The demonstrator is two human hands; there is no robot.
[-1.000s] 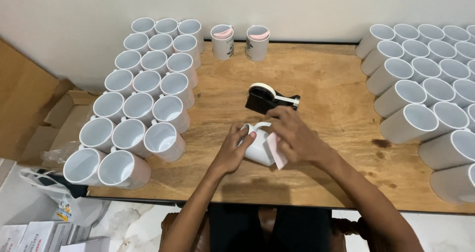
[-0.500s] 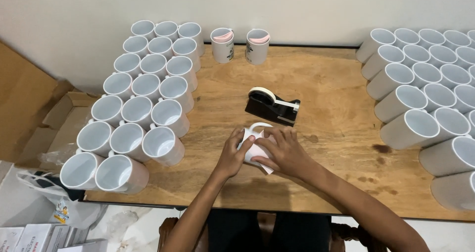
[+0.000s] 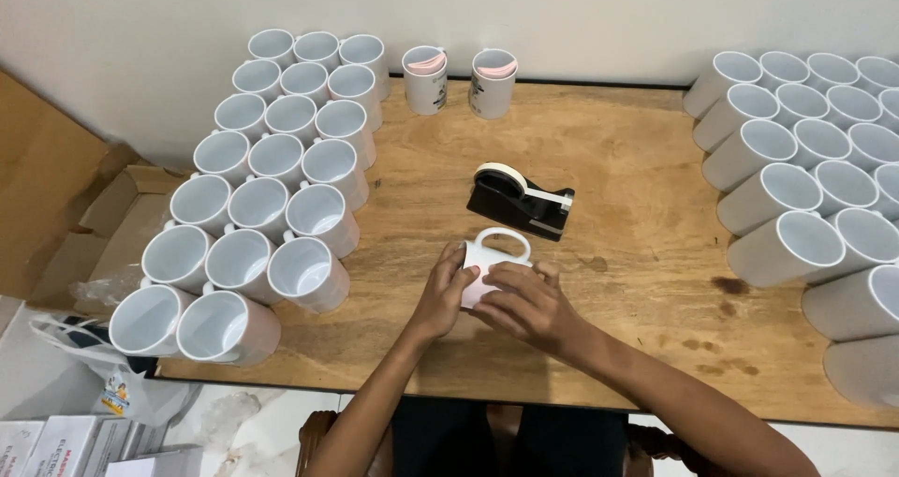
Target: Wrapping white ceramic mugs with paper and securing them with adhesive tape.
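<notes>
A white mug (image 3: 494,255) lies on its side near the front of the wooden table (image 3: 637,159), handle pointing up and away from me. My left hand (image 3: 444,293) grips its left end. My right hand (image 3: 521,307) lies flat over its body, pressing a pale wrap against it. A black tape dispenser (image 3: 521,201) with a white roll stands just behind the mug.
Several white mugs (image 3: 272,205) stand in rows on the left, and several more (image 3: 815,177) lie stacked on the right. Two printed mugs (image 3: 459,79) with pink inside stand at the back. Cardboard boxes (image 3: 84,224) and a bag sit on the floor at left.
My right hand came back from the tape dispenser and settled on the mug. The mug now lies with its handle up, both hands closed around it.
</notes>
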